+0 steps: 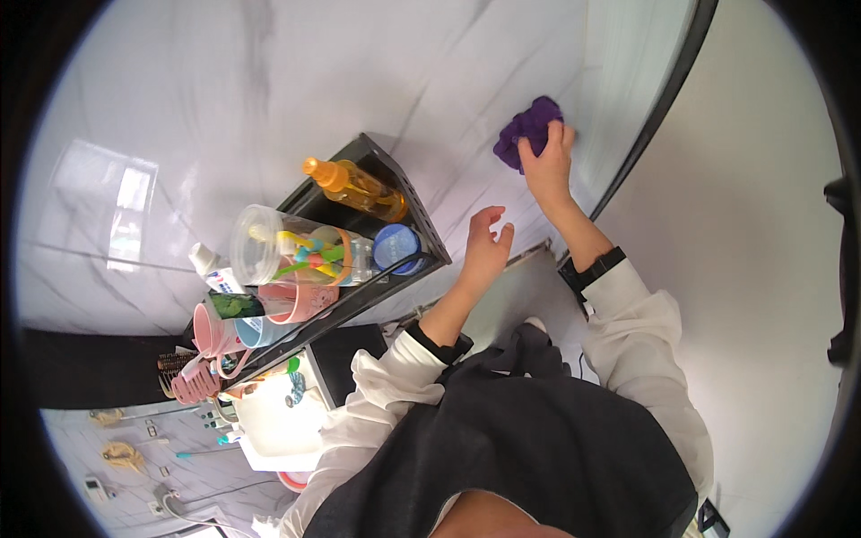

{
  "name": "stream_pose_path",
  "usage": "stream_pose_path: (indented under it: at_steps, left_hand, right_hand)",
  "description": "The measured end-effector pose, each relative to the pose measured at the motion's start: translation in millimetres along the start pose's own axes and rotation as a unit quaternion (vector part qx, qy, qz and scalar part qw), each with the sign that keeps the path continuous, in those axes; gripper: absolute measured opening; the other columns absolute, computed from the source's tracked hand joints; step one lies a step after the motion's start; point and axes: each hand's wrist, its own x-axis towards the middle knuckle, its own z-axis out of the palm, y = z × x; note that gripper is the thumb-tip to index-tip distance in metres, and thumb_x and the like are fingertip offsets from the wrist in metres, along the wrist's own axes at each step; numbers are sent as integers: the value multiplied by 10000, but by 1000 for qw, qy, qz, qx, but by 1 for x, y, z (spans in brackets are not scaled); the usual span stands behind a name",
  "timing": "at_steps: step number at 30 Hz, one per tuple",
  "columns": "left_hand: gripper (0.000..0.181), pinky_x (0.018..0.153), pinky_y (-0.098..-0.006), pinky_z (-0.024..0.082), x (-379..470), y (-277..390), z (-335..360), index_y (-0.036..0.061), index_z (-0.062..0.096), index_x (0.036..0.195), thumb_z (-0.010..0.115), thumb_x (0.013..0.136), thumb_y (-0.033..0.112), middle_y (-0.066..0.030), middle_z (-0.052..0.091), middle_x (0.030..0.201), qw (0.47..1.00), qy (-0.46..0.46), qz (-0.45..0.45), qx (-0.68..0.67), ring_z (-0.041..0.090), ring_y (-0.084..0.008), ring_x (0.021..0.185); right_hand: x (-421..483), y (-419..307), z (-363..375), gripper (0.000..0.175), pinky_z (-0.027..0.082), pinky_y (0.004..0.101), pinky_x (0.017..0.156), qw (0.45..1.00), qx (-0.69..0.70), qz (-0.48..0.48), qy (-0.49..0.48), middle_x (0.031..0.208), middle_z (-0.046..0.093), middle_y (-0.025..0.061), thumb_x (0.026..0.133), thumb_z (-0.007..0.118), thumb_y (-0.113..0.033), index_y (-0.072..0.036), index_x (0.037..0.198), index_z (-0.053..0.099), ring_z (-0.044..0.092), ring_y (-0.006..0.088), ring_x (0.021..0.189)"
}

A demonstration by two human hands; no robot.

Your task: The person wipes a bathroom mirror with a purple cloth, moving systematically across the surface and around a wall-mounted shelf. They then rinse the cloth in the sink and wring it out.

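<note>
My right hand (550, 161) presses a crumpled purple cloth (530, 133) against the grey-veined marble-patterned wall (444, 87), near a white panel with a dark edge. Lower and to the left, my left hand (490, 243) is held with its fingers apart and slightly bent, holding nothing. It is just right of the corner of a black wall shelf (417, 208). On that shelf lie or stand an orange spray bottle (356, 188), a clear plastic cup (259, 245) with colourful toothbrushes, and a jar with a blue lid (397, 249).
Pink cups (214, 329), a blue cup (259, 331) and a toothpaste tube (218, 269) crowd the shelf's far end, with a pink hair claw (195, 383) and a round brush (176, 362). A white washbasin (282, 420) sits below. The dark edge strip (662, 111) runs at right.
</note>
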Motion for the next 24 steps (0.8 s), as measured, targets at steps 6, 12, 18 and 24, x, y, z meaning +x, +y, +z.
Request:
stream_pose_path:
  at_steps: [6, 12, 18, 24]
  left_hand:
    - [338, 891, -359, 434, 6, 54, -4, 27, 460, 1165, 550, 851, 112, -150, 444, 1201, 999, -5, 31, -41, 473, -244, 1131]
    - [348, 891, -350, 432, 7, 80, -16, 3, 453, 1164, 556, 853, 119, -160, 448, 1192, 999, 2, 46, -23, 470, -248, 1129]
    - [376, 897, -361, 432, 6, 111, -21, 2, 446, 1171, 574, 840, 127, -182, 423, 1231, 993, 26, 112, 11, 449, -272, 1152]
    - [508, 1030, -438, 237, 24, 155, -30, -35, 322, 1222, 573, 792, 68, -291, 307, 1282, 946, 195, 259, 20, 300, -425, 1214]
  right_hand:
    - [55, -83, -12, 417, 433, 421, 829, 977, -34, -199, 69, 1138, 450, 152, 674, 661, -118, -65, 1078, 573, 478, 334, 1010]
    - [44, -83, -20, 543, 494, 378, 666, 933, -107, -323, -114, 1087, 479, 48, 623, 691, -96, -239, 1136, 585, 500, 277, 927]
    - [116, -105, -50, 538, 419, 417, 827, 956, -21, -290, 33, 1138, 437, 107, 684, 669, -57, -215, 1183, 545, 475, 315, 991]
    - [142, -143, -48, 562, 405, 419, 843, 938, -37, -338, 60, 1130, 449, 110, 676, 669, -86, -201, 1207, 527, 440, 323, 994]
